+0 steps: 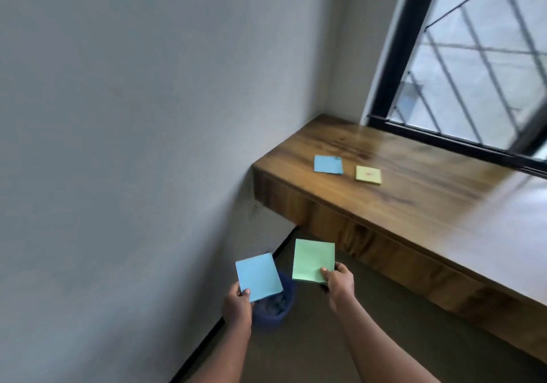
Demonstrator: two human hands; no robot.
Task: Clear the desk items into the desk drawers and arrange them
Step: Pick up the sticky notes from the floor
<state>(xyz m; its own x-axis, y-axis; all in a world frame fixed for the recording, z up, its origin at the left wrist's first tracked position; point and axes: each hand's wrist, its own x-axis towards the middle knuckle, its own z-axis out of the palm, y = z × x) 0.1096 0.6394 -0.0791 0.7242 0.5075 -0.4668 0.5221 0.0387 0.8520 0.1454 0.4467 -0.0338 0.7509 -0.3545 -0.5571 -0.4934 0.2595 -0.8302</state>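
Observation:
My left hand (pixel 236 304) pinches a blue paper pad (pixel 258 276) by its lower corner, held in the air in front of the desk. My right hand (pixel 340 282) pinches a green paper pad (pixel 313 260) by its lower right corner, just below the desk's front edge. On the wooden desk (pixel 414 205) lie another blue pad (pixel 328 164) and a yellow pad (pixel 368 174), side by side near the desk's left end. The drawer fronts (pixel 370 243) under the desk top look closed.
A blue waste bin (pixel 276 308) with crumpled paper stands on the floor by the wall, partly behind the blue pad I hold. A grey wall fills the left. A black-framed window (pixel 461 72) with a grille runs along the desk's far side.

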